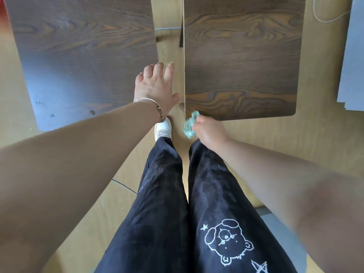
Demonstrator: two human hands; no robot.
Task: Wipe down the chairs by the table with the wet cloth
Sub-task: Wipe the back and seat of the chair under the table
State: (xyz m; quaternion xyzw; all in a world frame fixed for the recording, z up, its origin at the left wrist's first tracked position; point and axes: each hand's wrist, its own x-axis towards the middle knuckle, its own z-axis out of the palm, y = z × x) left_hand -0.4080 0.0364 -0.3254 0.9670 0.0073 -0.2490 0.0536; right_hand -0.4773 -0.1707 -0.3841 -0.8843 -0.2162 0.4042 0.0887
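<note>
Head view: I see the right hand (209, 133), fingers curled round a crumpled pale-green cloth (189, 125), at the right chair (242, 66) near corner; the left hand (155, 89), fingers spread, hangs beside the left chair (84, 56).

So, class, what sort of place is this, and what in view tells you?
Probably a dining or canteen-style room, though unsure: a left panel and right panel of dark wood grain, seats or tabletops, stand on a pale wooden floor; the right hand grips a crumpled green cloth.
</note>
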